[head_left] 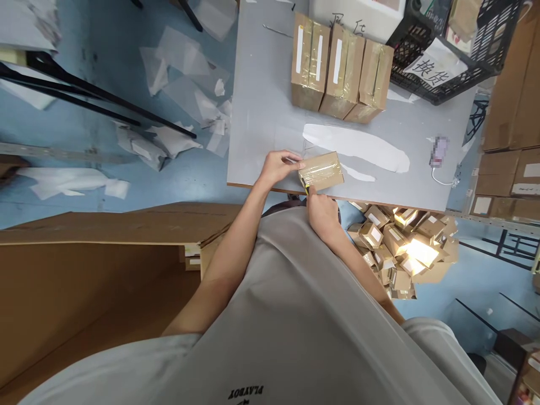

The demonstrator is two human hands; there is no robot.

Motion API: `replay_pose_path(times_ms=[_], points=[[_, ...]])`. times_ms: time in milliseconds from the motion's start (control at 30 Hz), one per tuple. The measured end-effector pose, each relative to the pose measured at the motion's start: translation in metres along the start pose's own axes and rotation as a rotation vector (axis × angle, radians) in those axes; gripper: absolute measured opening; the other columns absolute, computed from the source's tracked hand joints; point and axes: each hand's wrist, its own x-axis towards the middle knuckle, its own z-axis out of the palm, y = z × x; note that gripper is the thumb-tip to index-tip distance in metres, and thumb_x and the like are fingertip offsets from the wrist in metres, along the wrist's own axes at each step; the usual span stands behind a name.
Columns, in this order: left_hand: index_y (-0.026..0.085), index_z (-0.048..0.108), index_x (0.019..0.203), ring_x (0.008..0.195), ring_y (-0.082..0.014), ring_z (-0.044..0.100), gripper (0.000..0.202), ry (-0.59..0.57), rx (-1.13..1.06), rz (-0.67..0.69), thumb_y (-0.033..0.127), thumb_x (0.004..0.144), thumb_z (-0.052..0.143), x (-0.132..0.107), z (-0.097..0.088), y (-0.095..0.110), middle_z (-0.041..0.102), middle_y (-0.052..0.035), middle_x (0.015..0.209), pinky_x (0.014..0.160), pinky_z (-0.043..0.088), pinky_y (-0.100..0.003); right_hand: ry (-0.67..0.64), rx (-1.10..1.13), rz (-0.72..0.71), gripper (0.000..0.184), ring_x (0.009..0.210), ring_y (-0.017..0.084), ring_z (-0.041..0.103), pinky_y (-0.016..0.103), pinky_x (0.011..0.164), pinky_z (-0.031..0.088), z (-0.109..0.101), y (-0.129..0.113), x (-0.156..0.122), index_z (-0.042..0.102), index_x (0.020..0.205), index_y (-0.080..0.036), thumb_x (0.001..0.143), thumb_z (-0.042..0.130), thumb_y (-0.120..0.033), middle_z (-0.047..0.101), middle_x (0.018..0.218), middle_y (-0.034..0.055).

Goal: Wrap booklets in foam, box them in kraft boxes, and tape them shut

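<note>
A small brown taped box lies at the near edge of the grey table. My left hand pinches the box's left end, fingers closed on it. My right hand sits just below the box at the table edge, closed round a yellow-and-black tool, probably a cutter, whose tip meets the box's near corner.
Three taller taped boxes stand at the back of the table beside a black crate. A white paper strip lies mid-table. Several small boxes are piled on the floor at right. A large cardboard carton is at left.
</note>
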Motion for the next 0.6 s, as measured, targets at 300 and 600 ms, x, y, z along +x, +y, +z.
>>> replay_pose_path(times_ms=[300,600], points=[[0.022,0.091,0.09,0.094,-0.0283,0.078,0.056,-0.067,0.016,-0.015,0.063,0.055,0.105,0.007,-0.009,0.007,0.089,-0.0102,0.103,0.09,0.063,-0.04,0.05,0.022,0.004,0.053,0.115,0.031,0.084,0.041,0.1,0.064,0.003,0.001,0.0,0.04,0.172,-0.013,0.12,0.033,-0.02,0.085,0.122,0.0221],[0.023,0.093,0.092,0.08,-0.0243,0.075,0.061,-0.076,0.007,-0.05,0.068,0.052,0.105,0.009,-0.012,0.003,0.089,-0.0108,0.098,0.083,0.062,-0.04,0.047,0.04,-0.007,0.055,0.118,0.03,0.084,0.04,0.1,0.064,-0.001,-0.007,0.02,0.043,0.17,-0.012,0.117,0.031,-0.015,0.084,0.127,0.0231]])
